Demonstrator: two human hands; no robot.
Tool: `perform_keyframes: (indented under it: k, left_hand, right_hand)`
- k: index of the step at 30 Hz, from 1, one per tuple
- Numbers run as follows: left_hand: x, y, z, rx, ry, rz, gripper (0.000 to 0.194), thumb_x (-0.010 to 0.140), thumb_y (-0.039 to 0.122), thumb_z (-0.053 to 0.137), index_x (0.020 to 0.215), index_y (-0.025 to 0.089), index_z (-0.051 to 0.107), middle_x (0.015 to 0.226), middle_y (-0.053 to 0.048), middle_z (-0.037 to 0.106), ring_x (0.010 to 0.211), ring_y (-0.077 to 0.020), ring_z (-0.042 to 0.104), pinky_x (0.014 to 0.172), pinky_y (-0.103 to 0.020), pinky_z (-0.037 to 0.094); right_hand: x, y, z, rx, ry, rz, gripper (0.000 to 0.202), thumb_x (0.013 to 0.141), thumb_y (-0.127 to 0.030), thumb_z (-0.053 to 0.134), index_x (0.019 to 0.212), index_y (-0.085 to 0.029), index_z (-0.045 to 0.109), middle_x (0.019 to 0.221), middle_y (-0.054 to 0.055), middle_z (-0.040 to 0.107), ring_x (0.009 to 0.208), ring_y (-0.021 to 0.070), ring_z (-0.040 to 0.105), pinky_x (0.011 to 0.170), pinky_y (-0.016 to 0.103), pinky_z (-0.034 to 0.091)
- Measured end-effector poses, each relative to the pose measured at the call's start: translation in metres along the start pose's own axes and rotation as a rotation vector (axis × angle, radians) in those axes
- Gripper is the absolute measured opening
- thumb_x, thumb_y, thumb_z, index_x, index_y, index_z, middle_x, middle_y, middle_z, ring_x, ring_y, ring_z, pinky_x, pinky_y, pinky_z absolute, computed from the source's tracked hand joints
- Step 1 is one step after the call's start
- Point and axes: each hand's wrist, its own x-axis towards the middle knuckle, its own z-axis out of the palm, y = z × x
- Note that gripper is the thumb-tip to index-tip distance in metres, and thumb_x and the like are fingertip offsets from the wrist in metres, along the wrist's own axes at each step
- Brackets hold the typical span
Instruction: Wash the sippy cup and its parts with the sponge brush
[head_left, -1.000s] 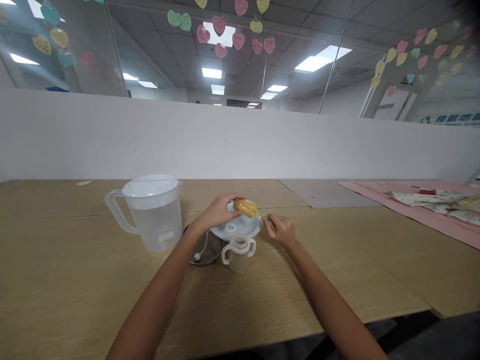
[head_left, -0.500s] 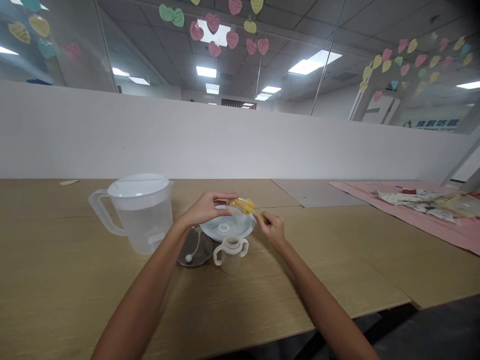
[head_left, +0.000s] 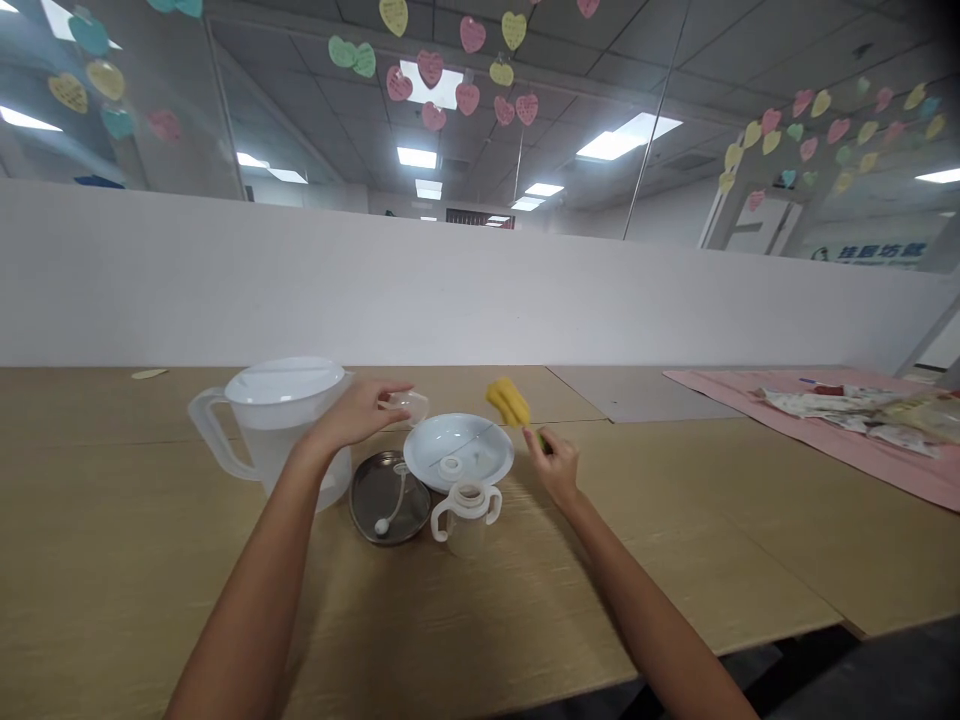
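My left hand (head_left: 364,410) is closed on a small clear plastic cap (head_left: 410,405), held in the air left of the white bowl. In my right hand (head_left: 553,466) is a sponge brush (head_left: 510,402) with a yellow head; its green handle is mostly hidden by my fingers. The brush head is up and apart from the cap. Between and below my hands stands the white bowl (head_left: 424,450) with a small white ring (head_left: 451,467) in it. In front of it, a clear baby bottle with two white handles (head_left: 468,515) stands upright without a lid.
A metal tray (head_left: 367,505) holds a straw with a weighted end (head_left: 391,505). Left of it stands a lidded pitcher (head_left: 289,400) of water. A pink cloth (head_left: 817,440) with packets lies at the far right. A white wall (head_left: 465,300) runs behind the table.
The brush head has come out of the clear cap. My left hand has moved left with the cap, and the brush is now raised upright in my right hand.
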Motion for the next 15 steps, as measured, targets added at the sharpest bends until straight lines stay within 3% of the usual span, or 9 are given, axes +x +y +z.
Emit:
perform_keyframes:
  k: [2, 5, 8, 15]
  left_hand:
    - [0.000, -0.007, 0.002, 0.239, -0.003, -0.015, 0.045, 0.069, 0.021, 0.058, 0.114, 0.017, 0.058, 0.119, -0.007, 0.057, 0.108, -0.0221, 0.053, 0.095, -0.029, 0.038]
    - [0.002, -0.017, 0.017, 0.427, -0.133, -0.086, 0.044, 0.061, 0.011, 0.059, 0.104, 0.020, 0.064, 0.110, -0.007, 0.062, 0.104, -0.0224, 0.055, 0.089, -0.027, 0.041]
    - [0.007, -0.028, 0.033, 0.458, -0.221, -0.187, 0.036, 0.055, 0.010, 0.063, 0.090, 0.021, 0.068, 0.093, -0.007, 0.067, 0.089, -0.0222, 0.060, 0.077, -0.026, 0.044]
    - [0.019, -0.051, 0.055, 0.424, -0.224, -0.201, 0.029, 0.057, 0.019, 0.064, 0.086, 0.019, 0.068, 0.084, -0.008, 0.068, 0.081, -0.0199, 0.061, 0.073, -0.024, 0.044]
  right_hand:
    - [0.004, 0.004, -0.003, -0.023, 0.028, 0.032, 0.046, 0.086, -0.044, 0.044, 0.050, -0.017, 0.033, 0.045, -0.006, 0.025, 0.044, 0.0056, 0.024, 0.045, 0.020, 0.021]
    - [0.007, 0.004, -0.007, -0.062, -0.006, -0.006, 0.047, 0.086, -0.044, 0.044, 0.049, -0.016, 0.034, 0.045, -0.005, 0.027, 0.044, 0.0054, 0.025, 0.046, 0.020, 0.021]
    - [0.005, 0.000, -0.006, -0.096, -0.065, -0.067, 0.047, 0.086, -0.044, 0.044, 0.049, -0.016, 0.036, 0.044, -0.005, 0.029, 0.044, 0.0055, 0.026, 0.046, 0.020, 0.021]
    - [0.002, -0.001, -0.004, -0.129, -0.099, -0.097, 0.047, 0.087, -0.044, 0.042, 0.050, -0.016, 0.037, 0.044, -0.004, 0.031, 0.043, 0.0053, 0.027, 0.046, 0.020, 0.022]
